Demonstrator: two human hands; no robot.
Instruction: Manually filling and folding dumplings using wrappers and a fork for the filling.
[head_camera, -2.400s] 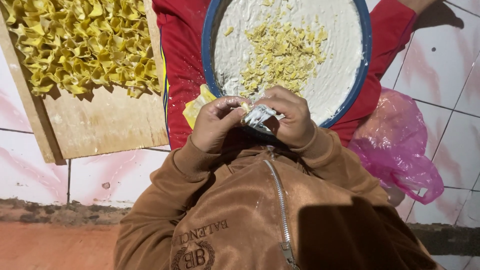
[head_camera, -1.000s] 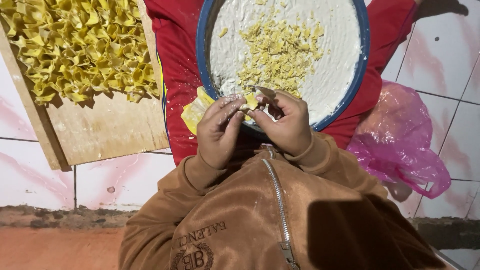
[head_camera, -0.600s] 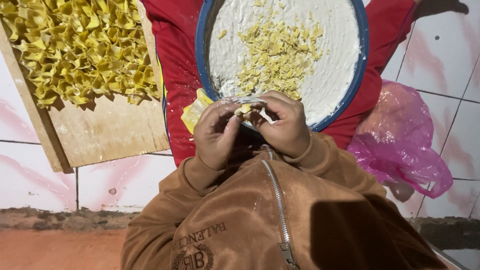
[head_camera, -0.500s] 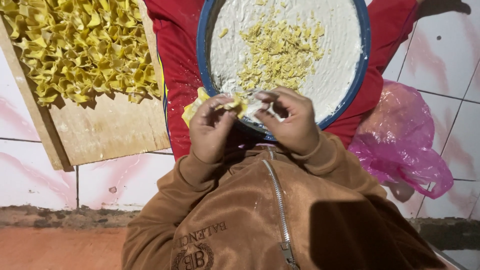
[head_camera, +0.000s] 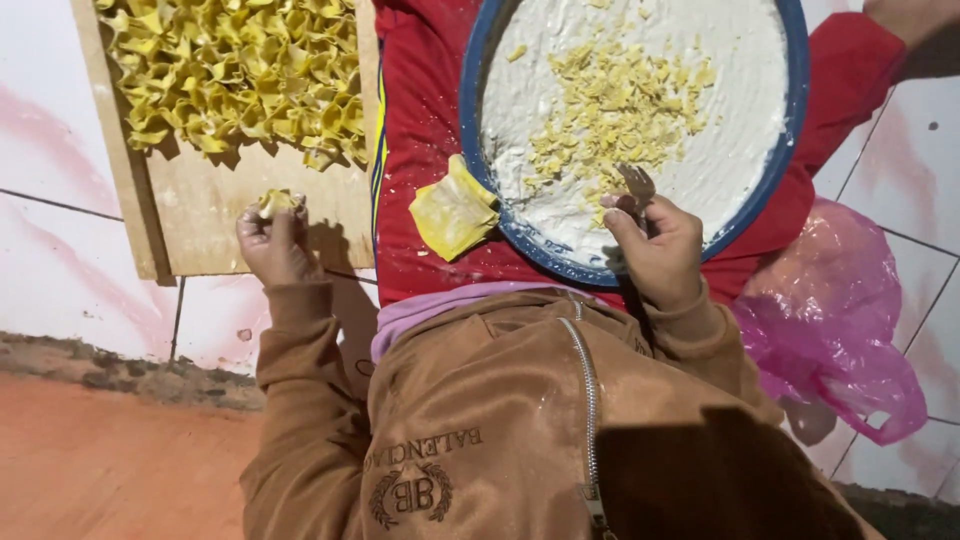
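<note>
My left hand (head_camera: 272, 243) is out to the left, over the near edge of the wooden board (head_camera: 260, 215). Its fingers are closed around one folded dumpling (head_camera: 277, 203), yellow in colour, which stays between my fingertips just above the bare wood. Farther on the same board lies a big pile of folded dumplings (head_camera: 240, 75), close together.

My right hand (head_camera: 655, 250) is at the near rim of the round blue tray (head_camera: 480, 170), which is white with flour inside. This hand is half closed and pinches a small metal spoon (head_camera: 636, 185) over the flour. Yellow filling crumbs (head_camera: 615, 105) are spread in the middle of the tray.

A stack of yellow wrappers (head_camera: 452, 210) rests on the red cloth (head_camera: 420, 120), touching the left rim of the tray. A pink plastic bag (head_camera: 835, 330) lies on the tiles to the right.
</note>
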